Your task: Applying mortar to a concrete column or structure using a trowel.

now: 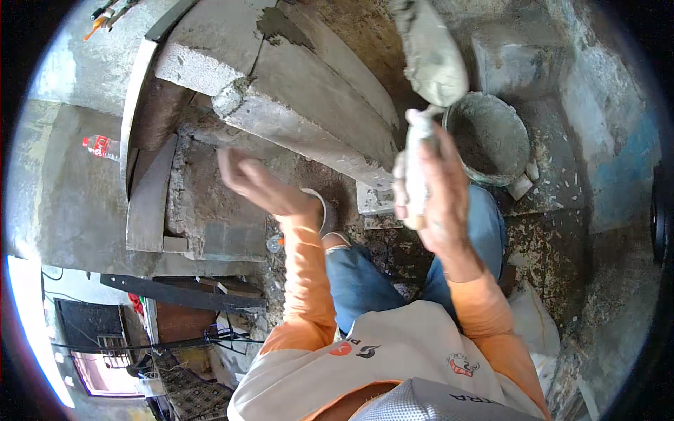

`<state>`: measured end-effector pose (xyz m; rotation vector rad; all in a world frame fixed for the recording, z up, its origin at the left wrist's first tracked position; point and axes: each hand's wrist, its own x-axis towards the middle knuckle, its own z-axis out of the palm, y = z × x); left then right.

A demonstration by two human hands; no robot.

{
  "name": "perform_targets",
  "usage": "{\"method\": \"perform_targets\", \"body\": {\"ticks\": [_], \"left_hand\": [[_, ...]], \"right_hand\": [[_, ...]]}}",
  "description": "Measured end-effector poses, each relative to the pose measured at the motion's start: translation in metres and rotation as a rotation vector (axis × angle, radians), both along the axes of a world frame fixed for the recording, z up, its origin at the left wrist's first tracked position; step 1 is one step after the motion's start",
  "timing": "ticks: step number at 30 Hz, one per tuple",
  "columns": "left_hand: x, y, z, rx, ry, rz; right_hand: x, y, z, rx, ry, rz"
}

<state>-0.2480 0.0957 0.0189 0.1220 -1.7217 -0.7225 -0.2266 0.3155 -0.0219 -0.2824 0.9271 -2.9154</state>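
Note:
My right hand (442,193) is wrapped round the pale handle of a trowel (437,70), held up in front of me. Grey mortar coats its long rounded blade, which points away from me. Just right of the blade stands a round bucket (523,133) with grey mortar inside. My left hand (256,182) is held out with nothing in it, fingers stretched and slightly blurred. It hovers near the underside of a long grey block ledge (316,105). Darker wet mortar (279,29) lies in a patch at the ledge's far end, beside a seam.
A curved board (135,105) edges the structure at left. A bottle with a red label (105,147) lies beyond it. Small rubble pieces (521,186) sit by the bucket, and a pale sack (533,316) rests at my right. Rough walls close in on the right.

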Motion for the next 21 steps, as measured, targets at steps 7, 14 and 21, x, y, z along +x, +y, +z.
{"method": "perform_targets", "body": {"ticks": [7,14,21], "left_hand": [[-0.055,-0.077,0.046,0.329,0.019,-0.457],[-0.063,-0.061,0.041,0.368,-0.030,-0.561],[-0.069,-0.027,0.033,0.413,0.003,-0.557]], "right_hand": [[-0.002,-0.059,0.011,-0.096,-0.107,0.180],[-0.014,0.009,0.025,-0.140,-0.038,-0.539],[-0.027,-0.090,-0.017,0.573,0.287,-0.646]]}}
